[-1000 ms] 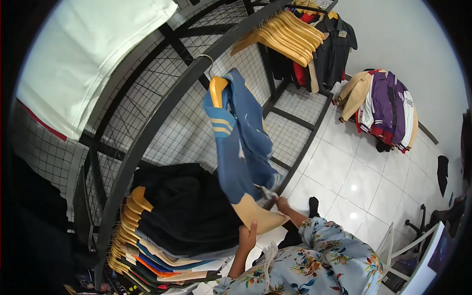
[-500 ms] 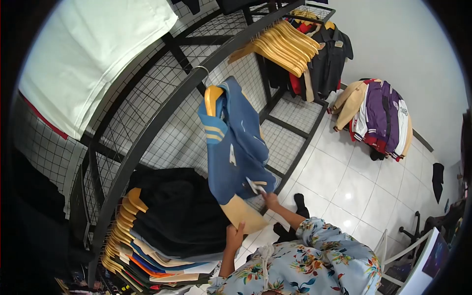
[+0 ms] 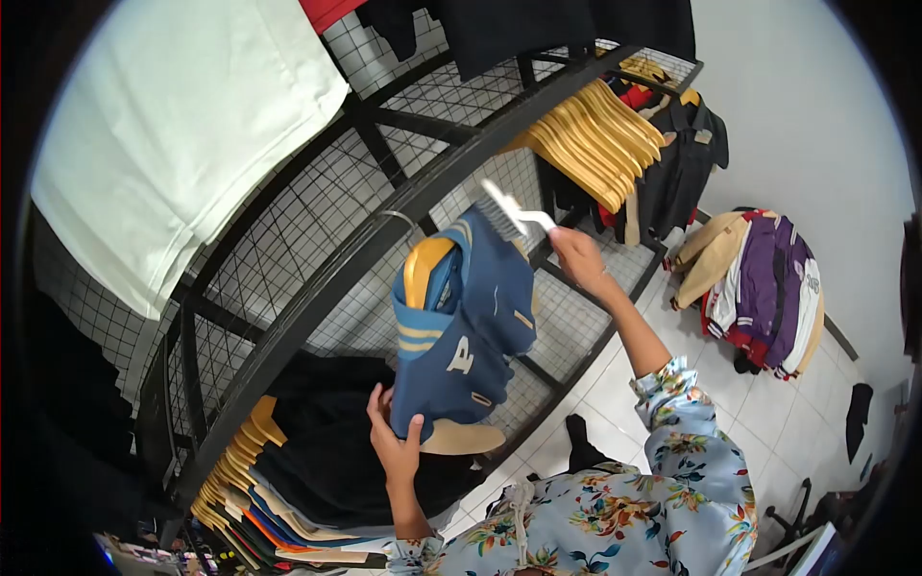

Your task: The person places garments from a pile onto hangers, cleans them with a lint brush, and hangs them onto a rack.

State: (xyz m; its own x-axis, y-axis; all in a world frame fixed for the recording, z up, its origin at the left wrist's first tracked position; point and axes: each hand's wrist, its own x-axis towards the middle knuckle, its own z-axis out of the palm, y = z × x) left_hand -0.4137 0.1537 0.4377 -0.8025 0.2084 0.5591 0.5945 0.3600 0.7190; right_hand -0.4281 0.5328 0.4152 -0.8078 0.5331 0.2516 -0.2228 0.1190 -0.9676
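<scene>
A blue jacket point(image 3: 442, 379) with a white letter P and cream-striped collar hangs from a wooden hanger point(image 3: 425, 272) on the rack's black rail. My left hand point(image 3: 394, 446) grips the jacket's side near its cream sleeve point(image 3: 463, 439), thumb in front and fingers behind the edge. In my right hand point(image 3: 579, 259), a white-handled brush point(image 3: 514, 213) is held by its handle. Its grey bristles face the jacket's upper shoulder; whether they touch the cloth I cannot tell.
Several wooden hangers point(image 3: 595, 134) hang farther along the black rail point(image 3: 317, 288). Below left are black garments point(image 3: 355, 461) on hangers. Jackets are piled point(image 3: 764, 278) on the tiled floor by the wall. A white garment point(image 3: 182, 134) hangs at upper left.
My right hand has raised the brush from the jacket's lower front to its shoulder. My left hand has moved up and left, from the cream sleeve to the blue side. The jacket now faces me more.
</scene>
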